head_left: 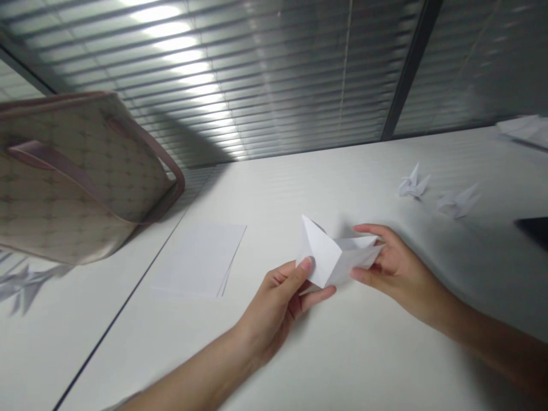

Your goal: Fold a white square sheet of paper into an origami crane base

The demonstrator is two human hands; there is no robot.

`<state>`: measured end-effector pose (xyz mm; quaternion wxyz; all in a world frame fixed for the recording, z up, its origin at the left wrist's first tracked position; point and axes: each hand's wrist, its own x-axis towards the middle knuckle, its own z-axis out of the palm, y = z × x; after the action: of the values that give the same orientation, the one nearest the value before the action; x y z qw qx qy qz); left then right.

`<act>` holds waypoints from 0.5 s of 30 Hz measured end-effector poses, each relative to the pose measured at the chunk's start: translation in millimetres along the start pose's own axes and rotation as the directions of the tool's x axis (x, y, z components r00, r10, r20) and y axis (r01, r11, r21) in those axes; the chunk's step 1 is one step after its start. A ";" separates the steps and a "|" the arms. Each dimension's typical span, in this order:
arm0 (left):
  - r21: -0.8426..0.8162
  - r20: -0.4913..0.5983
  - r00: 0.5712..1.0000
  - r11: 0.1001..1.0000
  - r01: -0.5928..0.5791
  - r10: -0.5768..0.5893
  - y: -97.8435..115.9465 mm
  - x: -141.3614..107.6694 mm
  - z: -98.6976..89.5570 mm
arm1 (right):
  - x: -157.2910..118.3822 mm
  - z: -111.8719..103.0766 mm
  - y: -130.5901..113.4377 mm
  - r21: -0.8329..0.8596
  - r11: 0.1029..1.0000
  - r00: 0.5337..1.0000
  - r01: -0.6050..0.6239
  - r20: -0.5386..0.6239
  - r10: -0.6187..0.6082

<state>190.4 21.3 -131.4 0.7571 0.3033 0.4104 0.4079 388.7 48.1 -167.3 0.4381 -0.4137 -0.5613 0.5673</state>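
A partly folded sheet of white paper (323, 254) is held above the table, with a pointed flap standing up on its left and an opened pocket on its right. My left hand (285, 291) pinches its lower left, thumb on top and fingers underneath. At the right end, my right hand (391, 265) has its thumb and fingers around the open paper tips. The fingers of the right hand are spread apart, partly behind the paper, with the tips between them.
Square white sheets (199, 260) lie in a small stack at left. Two folded paper cranes, one upright (414, 182) and one blurred (457, 202), stand at right. A patterned handbag (72, 182) stands far left, near more folded paper (25, 285). Blinds (278, 74) rise behind the table.
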 end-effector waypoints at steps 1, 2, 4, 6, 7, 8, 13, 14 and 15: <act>0.024 0.014 1.000 0.999 -0.024 0.023 0.0 -0.1 -0.3 | -0.4 0.5 -0.1 0.019 0.999 0.999 -0.035 0.026 0.034; 0.057 0.026 0.999 0.997 -0.044 0.043 -0.1 -0.4 -0.8 | -0.9 0.8 -0.3 0.016 0.999 0.999 -0.040 0.028 0.040; 0.152 0.027 0.997 0.986 -0.073 0.070 -0.8 -0.9 -2.5 | -1.6 0.2 -0.3 -0.027 1.000 1.000 0.000 -0.013 0.000; 0.266 0.009 0.997 0.961 -0.080 0.080 -1.8 -1.4 -4.7 | -1.4 -1.5 1.0 -0.060 0.997 0.998 0.049 -0.024 -0.051; 0.323 0.001 0.996 0.943 -0.087 0.092 -2.4 -1.5 -5.5 | -1.0 -2.6 2.3 -0.063 0.995 0.997 0.074 -0.008 -0.074; 0.379 -0.002 0.994 0.920 -0.103 0.112 -2.9 -1.6 -6.1 | -0.4 -3.6 3.7 -0.065 0.993 0.995 0.102 0.009 -0.101; 0.589 -0.079 0.960 0.790 -0.171 0.267 -4.4 -2.4 -2.7 | -2.0 -6.7 4.0 -0.467 0.798 0.895 0.380 -0.031 -0.444; 0.598 -0.101 0.956 0.785 -0.162 0.275 -4.7 -2.7 -1.5 | -3.4 -7.1 1.2 -0.570 0.701 0.854 0.428 0.002 -0.520; 0.601 -0.118 0.955 0.785 -0.150 0.273 -5.1 -3.1 -0.5 | -4.9 -7.7 -2.4 -0.629 0.617 0.821 0.472 0.060 -0.568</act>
<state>190.8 16.3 -134.6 0.5310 0.5238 0.5524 0.3722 397.6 45.5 -165.2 0.4626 -0.3928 -0.7770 0.1673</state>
